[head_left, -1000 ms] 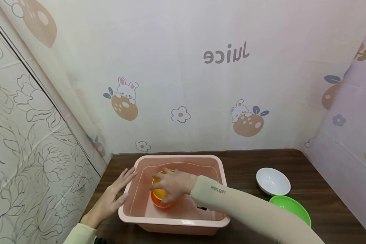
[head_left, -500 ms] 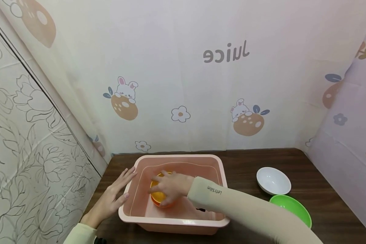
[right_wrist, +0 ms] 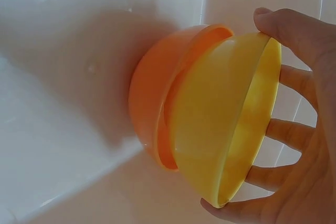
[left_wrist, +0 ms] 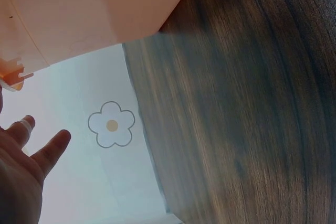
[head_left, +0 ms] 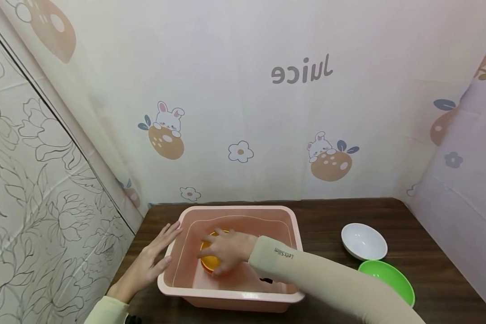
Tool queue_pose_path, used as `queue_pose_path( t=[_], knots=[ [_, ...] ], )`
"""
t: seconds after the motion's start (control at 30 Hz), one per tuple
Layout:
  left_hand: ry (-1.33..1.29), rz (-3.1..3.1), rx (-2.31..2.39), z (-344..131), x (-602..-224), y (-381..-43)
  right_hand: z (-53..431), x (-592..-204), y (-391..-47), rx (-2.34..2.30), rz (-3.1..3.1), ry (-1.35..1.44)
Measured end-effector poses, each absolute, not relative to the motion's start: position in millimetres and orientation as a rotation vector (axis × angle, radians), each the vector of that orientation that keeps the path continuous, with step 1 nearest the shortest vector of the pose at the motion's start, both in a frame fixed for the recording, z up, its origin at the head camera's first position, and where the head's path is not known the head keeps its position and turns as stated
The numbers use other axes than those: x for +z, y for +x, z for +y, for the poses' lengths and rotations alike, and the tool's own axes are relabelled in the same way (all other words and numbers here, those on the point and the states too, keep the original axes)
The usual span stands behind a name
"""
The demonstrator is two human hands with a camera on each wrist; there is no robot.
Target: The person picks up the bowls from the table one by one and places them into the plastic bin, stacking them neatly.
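My right hand reaches down into a pink plastic tub. It grips a yellow bowl by the rim, thumb on one side and fingertips spread around the other. Beneath it an orange bowl rests on the tub's floor. The yellow one sits partly inside it at a tilt, leaving a gap along one side. My left hand lies with extended fingers at the tub's left rim, holding nothing.
On the dark wooden table, right of the tub, stand a white bowl and a green bowl, close together. My right forearm passes over the tub's right rim. A printed curtain hangs behind the table.
My right hand has lowered the yellow bowl slightly toward the orange bowl, so less orange shows in the head view. The left hand stays put.
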State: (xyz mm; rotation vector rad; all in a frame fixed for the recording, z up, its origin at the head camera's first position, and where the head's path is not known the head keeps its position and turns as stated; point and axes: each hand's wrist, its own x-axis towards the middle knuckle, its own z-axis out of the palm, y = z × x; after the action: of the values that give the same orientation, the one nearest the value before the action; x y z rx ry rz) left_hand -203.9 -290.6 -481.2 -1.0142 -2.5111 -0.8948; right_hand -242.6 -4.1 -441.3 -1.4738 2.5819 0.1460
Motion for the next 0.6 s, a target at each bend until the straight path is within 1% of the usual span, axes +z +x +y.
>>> queue_pose_path(
  t=[0.6],
  knots=[
    [-1.011,-2.514,-0.876,-289.2,-479.4,-202.0,-7.8,-450.3,-242.7,0.155,2.589,-1.429]
  ],
)
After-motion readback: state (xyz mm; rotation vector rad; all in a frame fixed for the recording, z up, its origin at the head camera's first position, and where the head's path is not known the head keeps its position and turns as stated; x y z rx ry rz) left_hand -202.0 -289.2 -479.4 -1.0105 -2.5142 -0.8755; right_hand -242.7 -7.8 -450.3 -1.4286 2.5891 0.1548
